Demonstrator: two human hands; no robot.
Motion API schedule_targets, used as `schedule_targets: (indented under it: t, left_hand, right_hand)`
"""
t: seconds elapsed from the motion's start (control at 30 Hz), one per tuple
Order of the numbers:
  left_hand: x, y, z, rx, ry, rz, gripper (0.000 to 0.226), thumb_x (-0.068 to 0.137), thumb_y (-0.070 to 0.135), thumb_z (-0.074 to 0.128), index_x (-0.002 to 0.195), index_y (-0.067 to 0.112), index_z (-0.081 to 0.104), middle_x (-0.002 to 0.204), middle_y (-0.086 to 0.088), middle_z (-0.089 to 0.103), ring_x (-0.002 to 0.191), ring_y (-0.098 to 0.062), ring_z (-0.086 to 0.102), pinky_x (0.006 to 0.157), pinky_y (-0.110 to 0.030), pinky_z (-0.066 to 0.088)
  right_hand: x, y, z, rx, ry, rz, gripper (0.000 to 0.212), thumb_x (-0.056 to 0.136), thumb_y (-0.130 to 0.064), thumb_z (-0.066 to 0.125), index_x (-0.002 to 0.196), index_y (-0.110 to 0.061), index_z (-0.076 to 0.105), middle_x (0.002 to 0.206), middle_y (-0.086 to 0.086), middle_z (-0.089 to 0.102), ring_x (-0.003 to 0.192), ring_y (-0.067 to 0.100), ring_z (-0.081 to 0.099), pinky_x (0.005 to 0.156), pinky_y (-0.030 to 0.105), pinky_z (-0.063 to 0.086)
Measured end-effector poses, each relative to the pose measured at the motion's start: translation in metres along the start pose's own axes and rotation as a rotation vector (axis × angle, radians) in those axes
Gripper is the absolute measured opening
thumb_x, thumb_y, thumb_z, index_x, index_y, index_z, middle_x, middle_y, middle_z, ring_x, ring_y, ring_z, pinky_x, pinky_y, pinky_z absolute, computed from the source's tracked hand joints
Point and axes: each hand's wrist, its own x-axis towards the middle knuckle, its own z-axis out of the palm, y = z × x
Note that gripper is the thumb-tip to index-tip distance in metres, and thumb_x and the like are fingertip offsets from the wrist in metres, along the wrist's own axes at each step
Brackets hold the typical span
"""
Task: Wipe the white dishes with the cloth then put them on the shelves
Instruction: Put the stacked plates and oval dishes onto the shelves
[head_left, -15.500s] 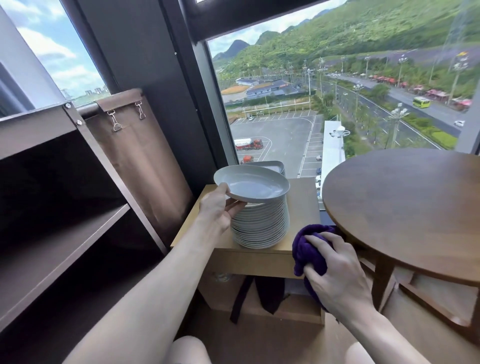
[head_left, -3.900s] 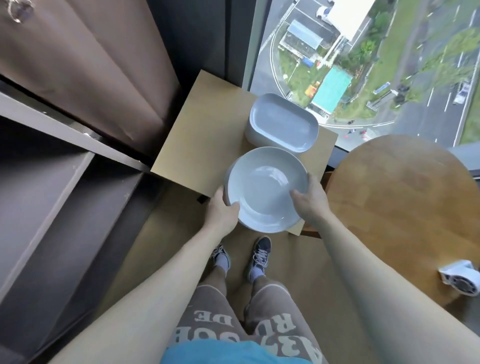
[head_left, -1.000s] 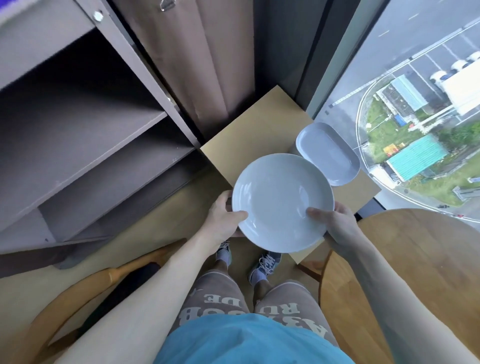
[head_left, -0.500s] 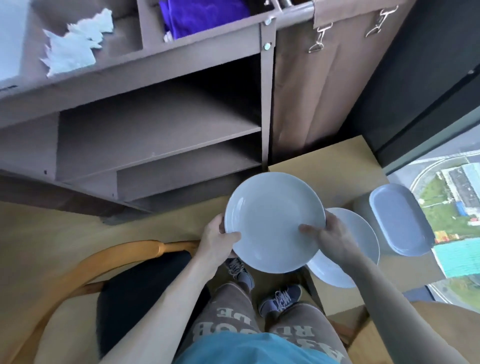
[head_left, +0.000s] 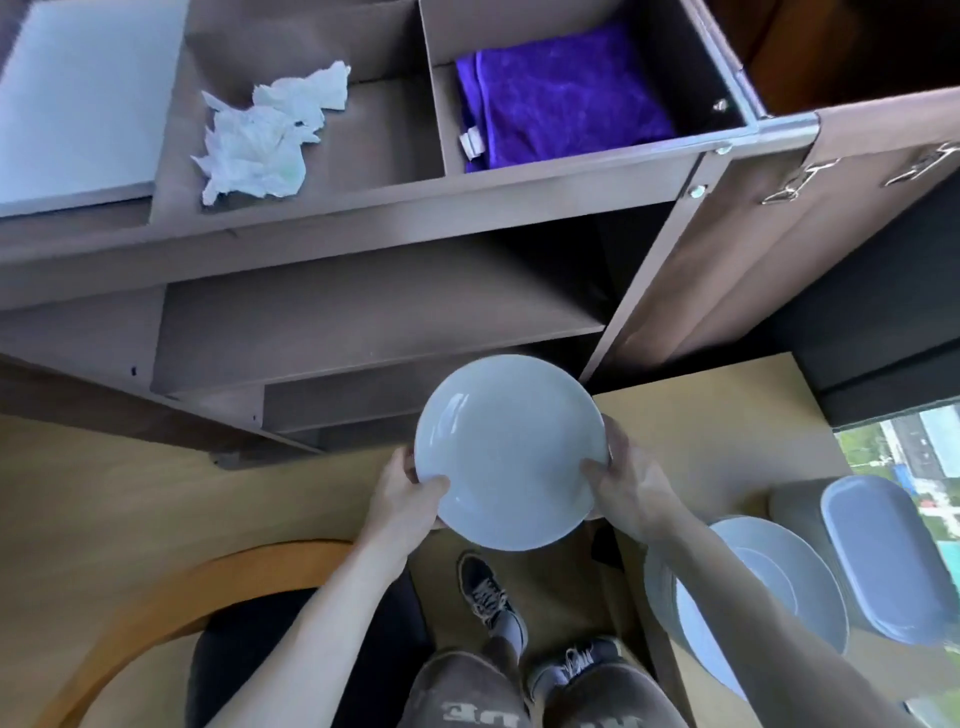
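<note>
Item: one white plate (head_left: 509, 452), centre of view, rim gripped by my left hand (head_left: 402, 493) at 8 o'clock and my right hand (head_left: 631, 488) at 4, fingers (head_left: 434, 482) curled round it. Step, by my judgement: shelving. Next: lower it toward 11 o'clock, level, onto the open shelf (head_left: 363, 312). Cloth (head_left: 561, 98) at 12; remaining dishes (head_left: 763, 582) at 4.

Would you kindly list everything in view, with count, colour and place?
Round white plate: one visible, white, held up, centre.
Stacked round white plates: one stack, white, wooden side table.
Oblong dishes: one stack, white, beside them.
Folded cloth: one, purple, top right compartment.
Crumpled tissue: one, white, top middle compartment.
Flat board: one, white, top left.
Shelf unit: one, brown, ahead.
Chair: one, tan, black seat, lower left.
Left hand, right hand: bare, gripping the plate's rim.
</note>
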Motion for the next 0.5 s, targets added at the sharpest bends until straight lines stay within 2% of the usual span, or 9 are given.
schedule_targets:
  t: [0.1,0.13,0.2,0.27,0.3,0.4,0.43,0.5]
  left_hand:
    - [0.036,0.025,-0.005,0.019,0.034,0.039,0.027,0.096,0.004,0.064,0.111,0.024,0.053,0.114,0.001,0.067,0.098,-0.016,0.068,0.056,-0.025,0.060]
    - [0.048,0.034,-0.005,0.042,0.038,0.064,0.026,0.096,0.006,0.065,0.108,0.024,0.053,0.114,0.000,0.066,0.100,-0.017,0.068,0.057,-0.025,0.060]
    - [0.069,0.052,-0.003,0.081,0.037,0.121,0.025,0.095,0.009,0.066,0.107,0.026,0.051,0.116,0.000,0.063,0.104,-0.018,0.066,0.059,-0.027,0.061]
    - [0.088,0.069,0.001,0.088,0.036,0.178,0.022,0.095,0.012,0.064,0.107,0.025,0.050,0.118,0.000,0.062,0.102,-0.017,0.067,0.059,-0.026,0.062]
    - [0.097,0.077,0.003,0.094,0.046,0.203,0.020,0.095,0.014,0.062,0.107,0.025,0.050,0.117,-0.001,0.063,0.100,-0.017,0.068,0.060,-0.027,0.063]
    - [0.119,0.094,0.015,0.096,0.082,0.263,0.017,0.096,0.016,0.059,0.108,0.026,0.052,0.115,0.000,0.065,0.102,-0.019,0.068,0.062,-0.027,0.063]
    - [0.125,0.097,0.019,0.082,0.085,0.273,0.018,0.097,0.016,0.059,0.112,0.025,0.054,0.117,-0.001,0.066,0.104,-0.020,0.068,0.066,-0.029,0.063]
    - [0.133,0.102,0.027,-0.006,0.057,0.270,0.026,0.098,0.014,0.065,0.123,0.018,0.059,0.124,-0.002,0.069,0.110,-0.021,0.069,0.085,-0.041,0.064]
  right_hand:
    - [0.036,-0.021,-0.004,-0.060,0.067,-0.012,0.059,0.089,-0.026,0.043,0.147,-0.028,0.032,0.120,-0.003,0.055,0.106,0.023,0.054,0.083,0.037,0.053]
    - [0.048,-0.028,-0.005,-0.064,0.094,-0.019,0.060,0.087,-0.025,0.042,0.145,-0.025,0.032,0.118,-0.004,0.054,0.105,0.022,0.052,0.083,0.034,0.048]
    - [0.072,-0.040,-0.006,-0.062,0.150,-0.045,0.055,0.088,-0.019,0.043,0.141,-0.021,0.031,0.106,-0.008,0.054,0.096,0.021,0.056,0.072,0.028,0.047]
    - [0.095,-0.049,-0.010,-0.083,0.215,-0.078,0.052,0.089,-0.014,0.043,0.139,-0.021,0.030,0.096,-0.016,0.052,0.083,0.012,0.058,0.059,0.018,0.043]
    - [0.106,-0.052,-0.012,-0.089,0.238,-0.087,0.051,0.090,-0.014,0.043,0.139,-0.019,0.030,0.095,-0.014,0.053,0.081,0.012,0.057,0.059,0.021,0.042]
    - [0.138,-0.058,-0.020,-0.118,0.278,-0.105,0.046,0.094,-0.011,0.044,0.138,-0.012,0.032,0.106,0.000,0.052,0.086,0.024,0.050,0.072,0.031,0.039]
    - [0.149,-0.059,-0.022,-0.122,0.287,-0.111,0.043,0.094,-0.009,0.044,0.135,-0.010,0.034,0.107,0.001,0.051,0.088,0.024,0.048,0.074,0.031,0.037]
    - [0.170,-0.062,-0.026,-0.124,0.292,-0.110,0.037,0.094,-0.008,0.045,0.131,-0.009,0.037,0.107,0.002,0.050,0.090,0.025,0.046,0.077,0.029,0.036]
